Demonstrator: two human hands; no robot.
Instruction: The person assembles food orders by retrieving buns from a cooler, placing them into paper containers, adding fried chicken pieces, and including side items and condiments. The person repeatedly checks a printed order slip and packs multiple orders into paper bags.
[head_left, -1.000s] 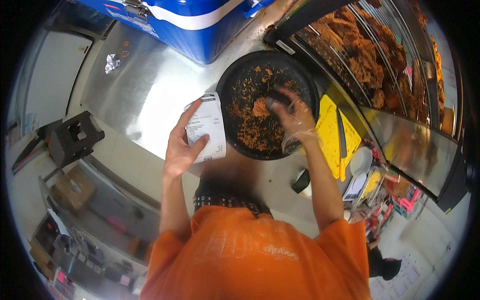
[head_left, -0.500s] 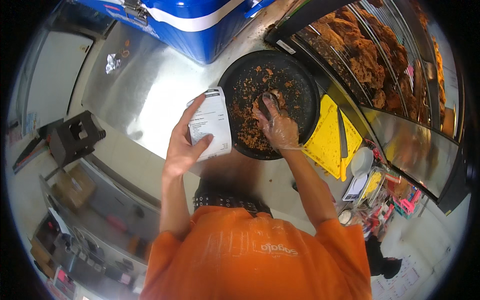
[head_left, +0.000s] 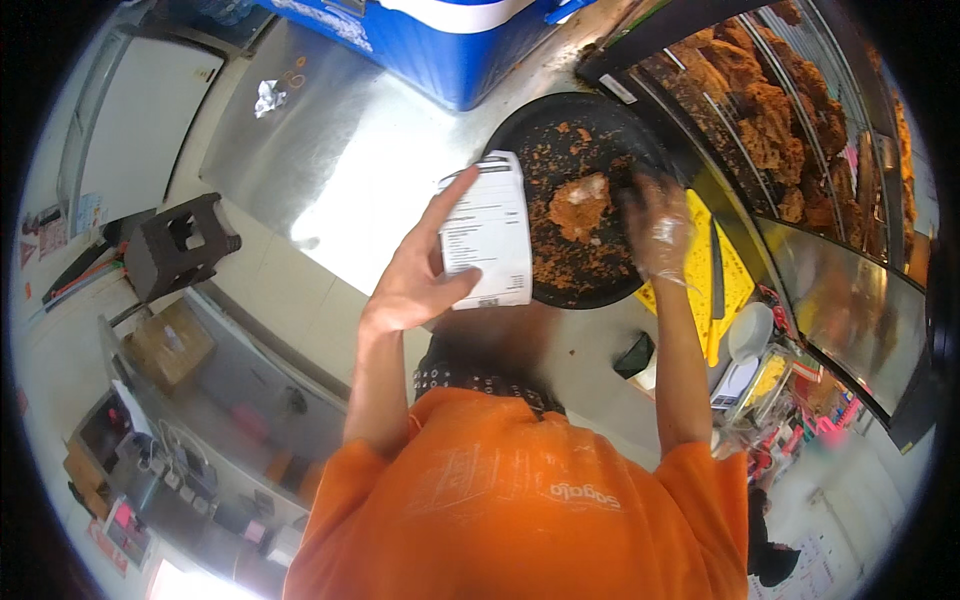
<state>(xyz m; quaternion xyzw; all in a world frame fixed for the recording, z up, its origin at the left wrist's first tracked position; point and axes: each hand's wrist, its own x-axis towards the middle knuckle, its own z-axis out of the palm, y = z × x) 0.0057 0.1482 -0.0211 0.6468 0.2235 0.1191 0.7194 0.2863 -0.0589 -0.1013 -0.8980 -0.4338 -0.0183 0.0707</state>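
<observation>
My left hand holds a white printed receipt upright between thumb and fingers. The paper overlaps the left side of a wide, round, black mortar dish. Inside lies a broken piece of fried chicken with pale flesh showing, and brown crumbs scattered about it. My right hand, in a clear plastic glove, is over the dish's right rim. Its fingers are smeared by motion. A dark blur is at the fingertips; whether they grip it I cannot make out.
A yellow cutting board with a yellow-handled knife lies right of the dish. Beyond, a display case holds fried chicken. A blue cooler box stands at the back. Crumpled foil rests on the metal counter.
My right hand has come off the chicken, where it was pressing a dark pestle, and moved right to the rim. The chicken is uncovered. My left hand still has the receipt.
</observation>
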